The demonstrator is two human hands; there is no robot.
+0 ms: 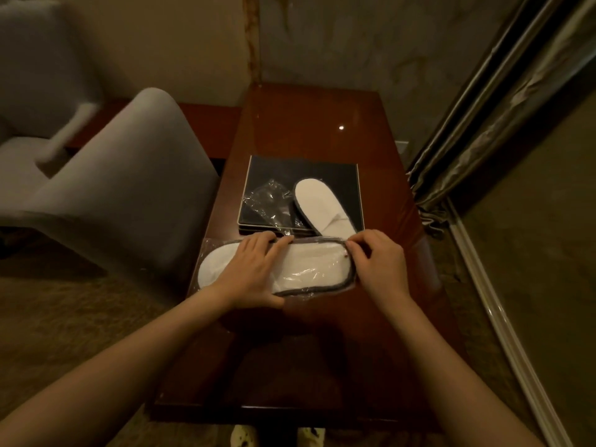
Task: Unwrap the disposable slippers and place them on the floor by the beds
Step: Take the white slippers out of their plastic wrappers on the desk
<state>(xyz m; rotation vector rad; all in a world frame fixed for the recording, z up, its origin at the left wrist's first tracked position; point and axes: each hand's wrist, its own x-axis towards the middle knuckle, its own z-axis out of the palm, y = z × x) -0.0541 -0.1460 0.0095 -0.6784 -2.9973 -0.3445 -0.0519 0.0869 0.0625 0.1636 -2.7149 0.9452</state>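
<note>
A white disposable slipper pair in clear plastic wrap [309, 269] lies crosswise on the dark wooden table [309, 124]. My left hand [248, 272] presses flat on its middle, fingers gripping the far edge. My right hand [379, 262] pinches the wrap at the right end of the pack. Behind them an unwrapped white slipper [322, 208] rests on a black tray [342, 175]. An empty crumpled clear wrapper [267, 201] lies beside it on the tray.
A grey upholstered chair [129, 188] stands close to the table's left side, another grey chair [38, 75] farther back left. Curtains [483, 140] hang at the right. Carpeted floor [64, 317] lies to the left below the table.
</note>
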